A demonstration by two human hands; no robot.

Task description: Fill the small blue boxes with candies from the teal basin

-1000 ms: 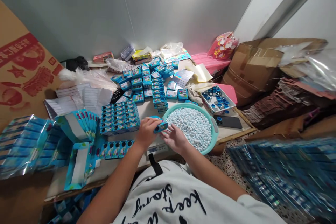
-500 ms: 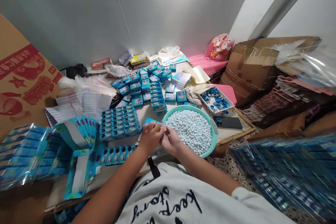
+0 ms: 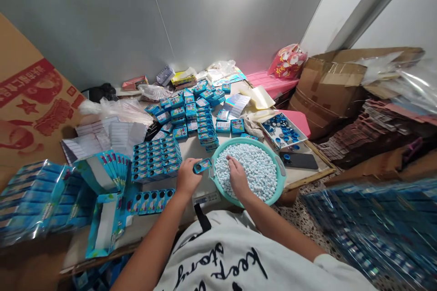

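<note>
My left hand grips a small blue box just left of a teal basin filled with small pale blue-white candies. My right hand reaches into the basin, its fingers curled down among the candies at the left side. What the fingers hold, if anything, is hidden. A block of several filled blue boxes lies on the table to the left of my left hand.
More blue boxes are stacked behind the basin. A tray of blue caps and a dark phone lie to the right. Flat carton displays and wrapped packs sit at left. Cardboard boxes stand at right.
My right hand has left the small box and moved right into the basin of candies. My left hand keeps the box and has turned it toward the basin.
</note>
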